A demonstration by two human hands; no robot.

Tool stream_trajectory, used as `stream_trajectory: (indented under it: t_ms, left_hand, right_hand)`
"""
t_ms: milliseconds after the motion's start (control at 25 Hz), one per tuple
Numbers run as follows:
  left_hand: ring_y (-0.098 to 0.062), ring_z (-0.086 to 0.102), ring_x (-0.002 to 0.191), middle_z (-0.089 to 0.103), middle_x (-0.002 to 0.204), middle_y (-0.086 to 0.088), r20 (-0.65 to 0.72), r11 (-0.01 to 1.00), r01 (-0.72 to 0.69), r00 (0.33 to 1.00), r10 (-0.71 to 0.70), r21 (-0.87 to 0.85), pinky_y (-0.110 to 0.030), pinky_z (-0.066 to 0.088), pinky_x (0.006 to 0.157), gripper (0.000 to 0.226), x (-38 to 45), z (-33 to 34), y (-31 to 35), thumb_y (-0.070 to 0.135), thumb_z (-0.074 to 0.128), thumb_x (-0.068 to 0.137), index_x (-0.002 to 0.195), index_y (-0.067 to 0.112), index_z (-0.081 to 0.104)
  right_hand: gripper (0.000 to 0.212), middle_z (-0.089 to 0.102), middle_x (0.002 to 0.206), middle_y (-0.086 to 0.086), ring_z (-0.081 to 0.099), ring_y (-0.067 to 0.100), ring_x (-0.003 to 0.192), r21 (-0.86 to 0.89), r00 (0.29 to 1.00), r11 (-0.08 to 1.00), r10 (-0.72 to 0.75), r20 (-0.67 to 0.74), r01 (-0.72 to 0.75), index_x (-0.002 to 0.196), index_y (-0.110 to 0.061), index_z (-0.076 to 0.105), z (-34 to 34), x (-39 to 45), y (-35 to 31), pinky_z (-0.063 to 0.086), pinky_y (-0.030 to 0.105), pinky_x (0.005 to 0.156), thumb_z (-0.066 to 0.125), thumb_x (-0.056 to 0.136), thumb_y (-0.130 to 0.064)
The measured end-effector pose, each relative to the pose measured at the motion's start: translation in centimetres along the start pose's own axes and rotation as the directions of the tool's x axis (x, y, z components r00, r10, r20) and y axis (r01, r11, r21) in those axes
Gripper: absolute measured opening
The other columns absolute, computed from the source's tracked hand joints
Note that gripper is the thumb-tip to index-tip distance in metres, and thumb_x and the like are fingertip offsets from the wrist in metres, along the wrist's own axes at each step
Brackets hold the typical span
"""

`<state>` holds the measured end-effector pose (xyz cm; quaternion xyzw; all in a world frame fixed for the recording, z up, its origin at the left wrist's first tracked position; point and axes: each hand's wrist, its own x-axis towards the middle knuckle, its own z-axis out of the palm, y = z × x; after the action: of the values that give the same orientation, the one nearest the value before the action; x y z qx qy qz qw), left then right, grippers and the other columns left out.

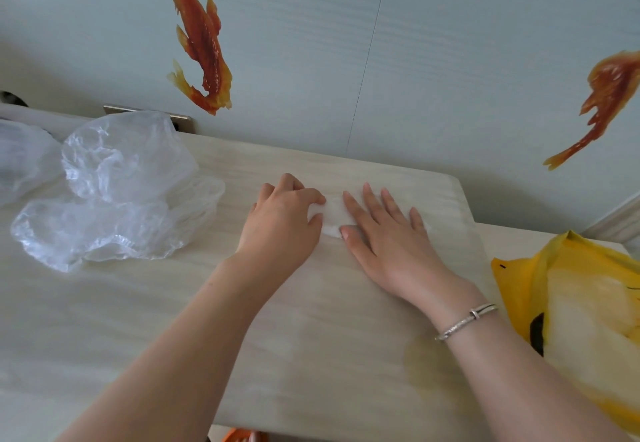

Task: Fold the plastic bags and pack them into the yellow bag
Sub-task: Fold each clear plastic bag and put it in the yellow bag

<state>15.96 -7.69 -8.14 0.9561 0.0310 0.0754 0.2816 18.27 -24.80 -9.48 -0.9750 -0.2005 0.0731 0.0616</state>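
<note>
a person's two bare hands work a folded clear plastic bag (pixel 333 216) on a pale wood-grain table (pixel 173 320), seen from a head-worn camera looking down. the left hand (pixel 282 219) has its fingers curled, thumb and fingers pinching the left end of the folded bag. the right hand (pixel 388 233) lies flat with fingers straight and spread, pressing down on the right part of the same bag; a silver bracelet (pixel 465 321) circles its wrist. the folded bag sits near the table's centre, a small whitish strip showing between the two hands.

at about 9 o'clock from the hands lies a heap of crumpled clear plastic bags (pixel 114 185), loose and unfolded, well apart from the folded one. farther along toward 9 o'clock, at the frame's edge, more crumpled clear plastic (pixel 20 157) is partly visible.

at about 4 o'clock from the hands, the yellow bag (pixel 581 310) rests at the table's right end, its mouth facing the hands, black markings on its side.

behind the table, at 12 o'clock, a pale wall carries two orange fish decals, one (pixel 201 43) above the heap and one (pixel 602 98) at 2 o'clock.
</note>
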Motion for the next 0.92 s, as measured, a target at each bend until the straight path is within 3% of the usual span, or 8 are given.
stream_trajectory:
  t_ms: [240,360,480,640,760,840,920]
  left_hand:
    - [-0.03,0.048,0.11,0.049,0.118,-0.006,0.021,0.988,0.143,0.989,-0.144,0.054,-0.042,0.046,0.088,0.038,0.0,-0.9,0.3,0.018,0.053,0.09,0.127,0.015,0.048]
    - [-0.033,0.057,0.103,0.058,0.109,-0.008,0.06,0.972,0.231,0.971,-0.233,0.037,-0.038,0.049,0.082,0.03,-0.1,-1.2,0.8,0.019,0.055,0.086,0.114,0.011,0.049]
    - [-0.031,0.06,0.099,0.063,0.107,-0.01,0.117,0.943,0.316,0.946,-0.304,-0.101,-0.032,0.046,0.075,0.032,-0.8,-1.2,1.9,0.019,0.06,0.082,0.112,0.012,0.051]
    - [-0.024,0.065,0.083,0.07,0.094,-0.013,0.26,0.78,0.469,0.882,-0.393,-0.413,-0.028,0.049,0.073,0.034,-2.8,-1.1,4.3,0.011,0.067,0.079,0.111,0.007,0.055]
    - [-0.01,0.057,0.061,0.071,0.078,-0.006,0.393,0.652,0.526,0.848,-0.355,-0.546,-0.014,0.045,0.058,0.026,-5.1,-1.5,6.5,0.009,0.062,0.086,0.111,0.005,0.055]
    - [-0.007,0.054,0.059,0.069,0.074,-0.001,0.395,0.659,0.495,0.865,-0.31,-0.566,-0.008,0.039,0.045,0.018,-6.8,-1.4,7.6,0.011,0.059,0.088,0.106,0.008,0.056]
    - [-0.01,0.054,0.064,0.066,0.078,0.0,0.284,0.757,0.375,0.924,-0.257,-0.535,-0.015,0.042,0.05,0.017,-7.9,-0.8,8.0,0.008,0.055,0.087,0.104,0.01,0.06]
  right_hand:
    - [0.059,-0.009,0.161,-0.009,-0.015,0.012,0.147,0.043,0.999,0.999,-0.023,-0.047,0.025,0.152,-0.037,-0.002,0.1,-0.4,0.1,-0.007,0.047,0.119,0.015,0.098,-0.054]
    - [0.054,0.012,0.161,-0.002,-0.002,0.013,0.149,0.139,0.966,0.986,-0.053,-0.254,0.09,0.149,-0.024,0.025,-0.3,-1.2,0.3,-0.001,0.043,0.12,0.032,0.1,-0.045]
    - [0.039,0.045,0.14,0.002,0.034,0.023,0.136,0.161,0.895,0.971,-0.091,-0.438,0.177,0.126,-0.018,0.055,-1.5,-3.1,0.5,0.028,0.042,0.112,0.058,0.089,-0.032]
    - [0.044,0.048,0.117,-0.003,0.044,0.021,0.112,0.09,0.916,0.975,-0.158,-0.369,0.204,0.119,-0.022,0.056,-2.0,-6.7,0.4,0.042,0.038,0.092,0.069,0.078,-0.029]
    - [0.038,0.049,0.115,-0.005,0.049,0.017,0.107,0.083,0.944,0.983,-0.128,-0.305,0.161,0.118,-0.022,0.054,-1.4,-8.4,0.5,0.044,0.034,0.089,0.066,0.084,-0.03]
    - [0.021,0.052,0.109,-0.007,0.053,0.016,0.102,0.134,0.946,0.981,-0.091,-0.312,0.138,0.108,-0.021,0.057,-1.0,-9.4,0.5,0.045,0.033,0.083,0.061,0.088,-0.024]
    - [0.004,0.053,0.095,-0.009,0.056,0.017,0.095,0.237,0.94,0.966,-0.019,-0.341,0.105,0.093,-0.021,0.057,-0.8,-10.4,0.6,0.045,0.031,0.076,0.054,0.092,-0.021]
